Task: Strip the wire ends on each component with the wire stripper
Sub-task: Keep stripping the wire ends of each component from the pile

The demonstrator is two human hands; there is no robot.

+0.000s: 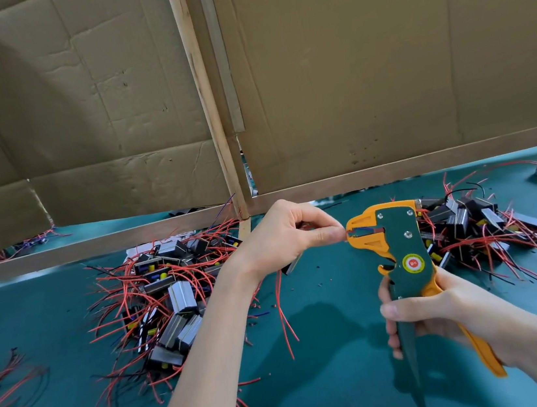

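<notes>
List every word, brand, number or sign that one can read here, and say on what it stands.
"DK": white letters in the red centre of the round sticker on the wire stripper, which the right hand grips.
Print on the sticker's yellow ring: too small to read.
Components in both piles, and the red wire that the left hand pinches: no readable marking.

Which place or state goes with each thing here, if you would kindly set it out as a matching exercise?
Things: 1 stripper; 2 left hand; 3 cardboard; 4 loose wires.
States: a upright behind the table; b gripped by the right hand; c pinching a wire at the stripper's head; d lying far left on the table.
Pairs: 1-b; 2-c; 3-a; 4-d.
</notes>
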